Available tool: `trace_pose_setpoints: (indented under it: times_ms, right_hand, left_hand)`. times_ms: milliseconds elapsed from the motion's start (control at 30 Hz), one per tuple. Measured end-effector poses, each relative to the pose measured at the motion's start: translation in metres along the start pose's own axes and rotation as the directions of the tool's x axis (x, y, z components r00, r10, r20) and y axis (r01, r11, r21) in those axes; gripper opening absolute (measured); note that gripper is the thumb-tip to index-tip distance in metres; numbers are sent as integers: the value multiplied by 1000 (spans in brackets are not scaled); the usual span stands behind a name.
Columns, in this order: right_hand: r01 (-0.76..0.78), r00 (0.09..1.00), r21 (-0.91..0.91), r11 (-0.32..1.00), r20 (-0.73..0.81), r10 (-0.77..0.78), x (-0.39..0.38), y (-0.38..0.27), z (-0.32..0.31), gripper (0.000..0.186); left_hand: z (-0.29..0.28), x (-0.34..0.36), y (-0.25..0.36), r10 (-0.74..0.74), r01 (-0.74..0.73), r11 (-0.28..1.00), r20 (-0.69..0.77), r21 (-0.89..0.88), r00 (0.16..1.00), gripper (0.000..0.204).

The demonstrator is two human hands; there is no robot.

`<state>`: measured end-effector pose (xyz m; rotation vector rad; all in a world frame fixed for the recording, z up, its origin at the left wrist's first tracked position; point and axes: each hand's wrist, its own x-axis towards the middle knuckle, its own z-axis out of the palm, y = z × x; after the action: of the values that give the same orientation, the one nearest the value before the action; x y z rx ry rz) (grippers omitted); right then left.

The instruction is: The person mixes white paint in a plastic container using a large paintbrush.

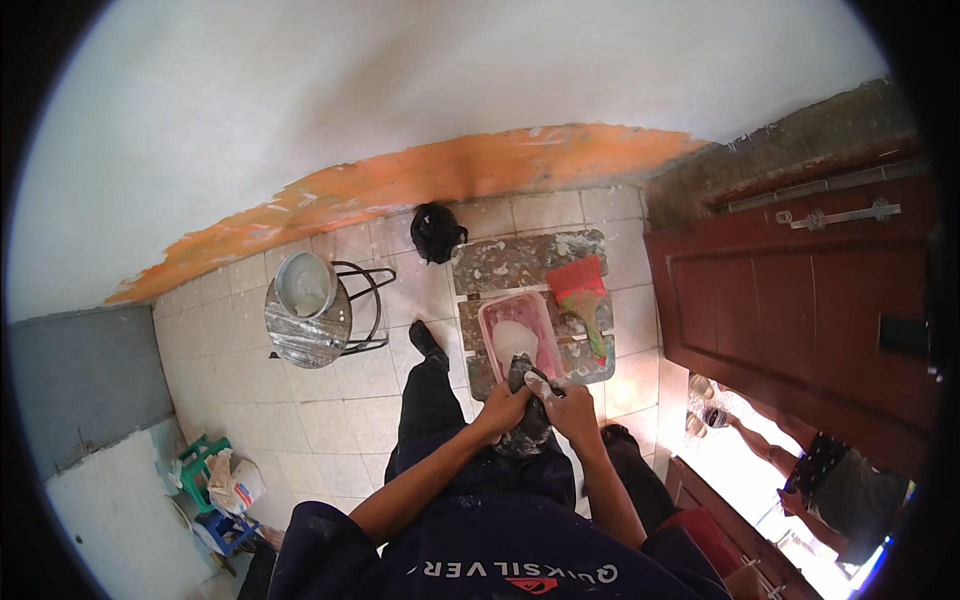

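Wall surfaces are pale above, with a ragged orange band exposed along the foot; pale tiles cover the floor. From my remote post I record a low, stained table ahead of the seated person. On it sits a pink tray containing a heap of white material. I find the dark bag between the person's legs, its upper end over the tray's near edge. The left hand is clamped on the bag's left side; the right hand is clamped on its right side, the thumb end whitened. I note a red-and-green brush-like tool lying right of the tray. To the left, a round stool bears a grey bucket. A black bundle rests on the floor near the wall. Right, I log a dark red door and, beyond it, another person.
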<state>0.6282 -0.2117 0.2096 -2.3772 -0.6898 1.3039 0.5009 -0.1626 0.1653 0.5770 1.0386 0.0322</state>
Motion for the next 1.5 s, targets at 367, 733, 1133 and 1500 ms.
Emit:
trace_pose_setpoints:
  times_ms: [367, 733, 1133, 1500]
  right_hand:
    - [85, 996, -60, 995, -14, -86, 10, -13, 0, 52]
    - [78, 997, -224, 971, 27, -74, 27, 6, 18, 50]
    - [103, 985, -240, 965, -108, -132, 29, 8, 31, 42]
    - [123, 989, -124, 985, 101, -111, 22, -11, 10, 50]
  left_hand:
    - [-2, -12, 17, 30, -32, 970, 10, 241, 999, 25]
    - [-7, 1, -9, 357, -248, 790, -92, 561, 930, 25]
    - [-11, 2, -6, 244, -177, 916, -150, 361, 958, 30]
    - [-17, 6, -5, -7, 18, 997, -157, 69, 988, 28]
